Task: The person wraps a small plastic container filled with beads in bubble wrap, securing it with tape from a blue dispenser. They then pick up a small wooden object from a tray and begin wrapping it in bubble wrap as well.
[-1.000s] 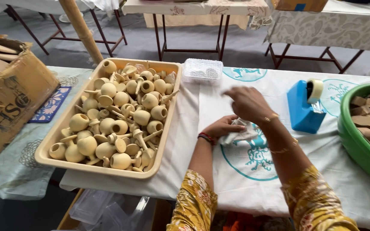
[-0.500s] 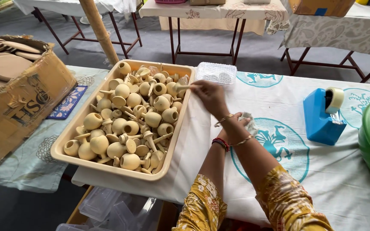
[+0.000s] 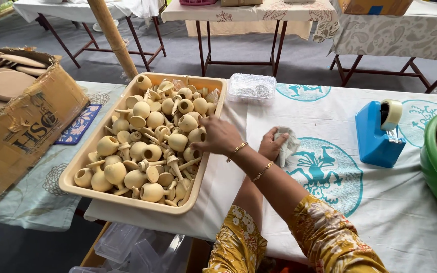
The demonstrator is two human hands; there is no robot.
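Observation:
A beige plastic tray [image 3: 77,169] holds several small unglazed clay pots and stemmed pieces [image 3: 147,146]. My right hand [image 3: 219,135] reaches across my left arm and lies over the tray's right side. Its fingers curl down onto the pots by the tray wall, and they hide whether one is gripped. My left hand [image 3: 270,145] rests on the white printed tablecloth [image 3: 330,202], closed on a crumpled pale cloth [image 3: 288,144]. Both wrists wear thin gold bangles.
A blue tape dispenser [image 3: 376,135] stands to the right, with a green tub's rim [image 3: 433,167] beyond it. A clear lidded box [image 3: 252,88] sits behind the tray. A cardboard box [image 3: 24,131] with clay discs is at the left, a bamboo pole [image 3: 112,35] behind.
My right hand has moved left from above the cloth to the tray, then down along the tray's right side. My left hand has kept the cloth in place.

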